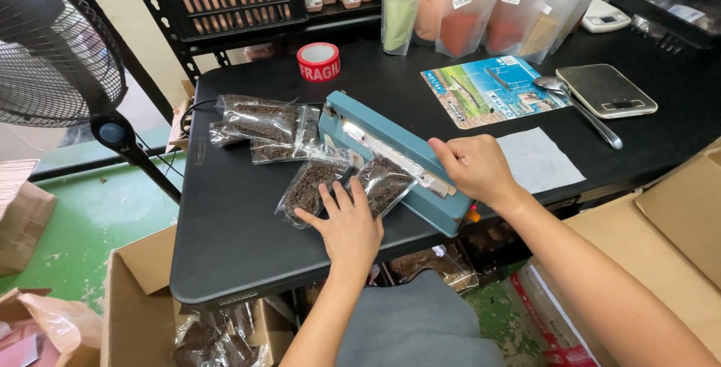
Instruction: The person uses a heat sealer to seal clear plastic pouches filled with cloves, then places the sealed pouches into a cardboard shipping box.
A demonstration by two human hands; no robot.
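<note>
A teal heat sealer (pixel 353 123) lies diagonally on the black table (pixel 225 224). A clear pouch of dark brown bits (pixel 389 179) sits with its top under the sealer's arm. My left hand (pixel 347 226) lies flat with fingers spread on the pouch's lower edge and touches a second filled pouch (pixel 308 189) beside it. My right hand (pixel 475 166) presses on the front end of the sealer's arm, fingers curled over it. Several more filled pouches (pixel 263 123) are piled to the left of the sealer.
A red tape roll (pixel 318 62), stand-up pouches of powders (pixel 481 6), a printed card (pixel 488 89), a spoon (pixel 578 104), a flat scale (pixel 607 90) and a white sheet (pixel 537 158) are on the table. A fan (pixel 52 44) stands left. Cardboard boxes (pixel 668 239) surround the table.
</note>
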